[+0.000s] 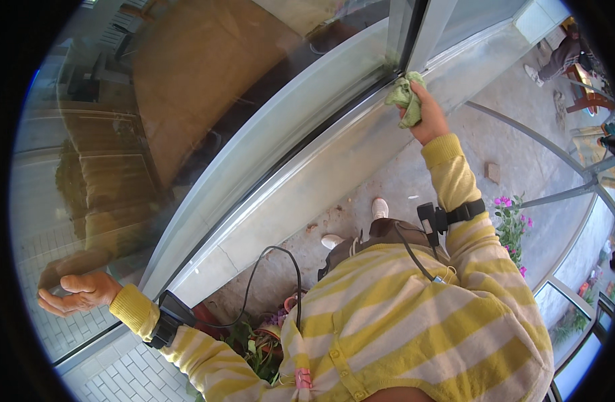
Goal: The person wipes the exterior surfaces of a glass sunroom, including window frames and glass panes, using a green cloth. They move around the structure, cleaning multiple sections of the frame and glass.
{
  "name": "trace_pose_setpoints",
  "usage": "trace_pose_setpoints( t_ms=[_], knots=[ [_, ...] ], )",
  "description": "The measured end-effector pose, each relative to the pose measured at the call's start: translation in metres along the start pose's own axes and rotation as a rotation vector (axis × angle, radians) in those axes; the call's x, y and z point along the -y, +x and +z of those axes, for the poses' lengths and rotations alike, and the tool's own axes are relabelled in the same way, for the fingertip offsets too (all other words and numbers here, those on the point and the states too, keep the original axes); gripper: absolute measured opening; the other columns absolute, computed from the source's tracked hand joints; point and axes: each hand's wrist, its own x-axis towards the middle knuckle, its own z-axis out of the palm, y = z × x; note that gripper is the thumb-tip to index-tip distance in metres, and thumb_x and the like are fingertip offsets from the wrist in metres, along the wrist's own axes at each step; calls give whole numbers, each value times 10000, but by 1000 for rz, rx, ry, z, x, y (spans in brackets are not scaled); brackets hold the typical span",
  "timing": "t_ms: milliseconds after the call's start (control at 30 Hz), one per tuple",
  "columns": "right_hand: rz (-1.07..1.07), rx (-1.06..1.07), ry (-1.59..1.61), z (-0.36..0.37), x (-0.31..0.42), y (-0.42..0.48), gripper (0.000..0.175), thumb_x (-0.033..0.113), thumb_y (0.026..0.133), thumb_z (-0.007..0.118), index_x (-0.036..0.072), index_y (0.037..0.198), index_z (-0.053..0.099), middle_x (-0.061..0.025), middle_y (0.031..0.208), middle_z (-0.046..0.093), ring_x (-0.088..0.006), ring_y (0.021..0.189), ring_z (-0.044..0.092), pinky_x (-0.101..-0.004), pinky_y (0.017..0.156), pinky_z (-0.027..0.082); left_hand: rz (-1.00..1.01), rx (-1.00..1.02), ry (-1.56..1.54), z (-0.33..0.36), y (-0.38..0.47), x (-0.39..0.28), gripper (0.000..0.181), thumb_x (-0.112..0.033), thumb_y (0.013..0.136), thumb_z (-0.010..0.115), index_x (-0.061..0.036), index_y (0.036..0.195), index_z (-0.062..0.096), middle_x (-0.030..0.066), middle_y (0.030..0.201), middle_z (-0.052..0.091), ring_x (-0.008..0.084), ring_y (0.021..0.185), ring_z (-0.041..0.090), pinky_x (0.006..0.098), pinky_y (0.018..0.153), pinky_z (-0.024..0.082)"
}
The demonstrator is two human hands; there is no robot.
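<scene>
My right hand grips a crumpled green cloth, which lies against the lower corner of the window frame, where the upright meets the sill. At the far left, my left hand is beside the window glass with its fingers curled loosely apart and nothing in it; whether it touches the pane I cannot tell. The glass mirrors that hand. Between my hands runs the long pale window ledge with a dark track along the frame.
Potted plants stand below the ledge, close to my left arm. Pink flowers grow right of my right arm. A brick lies on the concrete floor. A cable loops from my left wrist. Another person is at the upper right.
</scene>
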Motion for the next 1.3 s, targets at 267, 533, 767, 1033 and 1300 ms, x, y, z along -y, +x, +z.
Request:
trace_pose_setpoints(
  t_ms=[267, 533, 767, 1033, 1300],
  knots=[
    [146, 35, -80, 24, -41, -15, 195, 191, 844, 587, 79, 996, 540, -70, 861, 610, -180, 703, 602, -320, 500, 489, 24, -40, -28, 4, 2, 5, 523, -479, 932, 426, -54, 1229, 491, 127, 1281, 424, 252, 1187, 409, 397, 965, 376],
    [76, 103, -145, 18, -15, -24, 247, 285, 866, 601, 115, 1037, 548, -13, 879, 620, -139, 701, 595, -266, 528, 464, 9, -39, -7, 3, -1, 11, 527, -503, 923, 425, -69, 1212, 510, 123, 1268, 432, 237, 1154, 443, 373, 947, 394],
    [-36, -51, 110, 27, -24, -6, 203, 286, 894, 556, 117, 1005, 562, -21, 880, 638, -149, 689, 597, -260, 516, 455, -14, -49, -36, 4, 1, 6, 546, -528, 914, 433, -66, 1193, 515, 111, 1250, 448, 236, 1156, 436, 363, 950, 388],
    [206, 13, 54, 6, -65, -19, 230, 244, 892, 555, 80, 1054, 551, -55, 932, 634, -187, 778, 614, -319, 550, 525, 17, -58, -32, 4, 3, 5, 564, -548, 913, 416, -62, 1180, 518, 116, 1231, 466, 242, 1160, 435, 364, 954, 389],
    [-227, -191, 302, -10, -25, 21, 299, 78, 841, 579, 43, 1120, 479, -120, 1012, 581, -275, 853, 601, -375, 666, 547, 25, -57, -26, 3, 2, 2, 590, -596, 896, 399, -79, 1156, 515, 97, 1195, 473, 230, 1140, 439, 353, 945, 395]
  ],
)
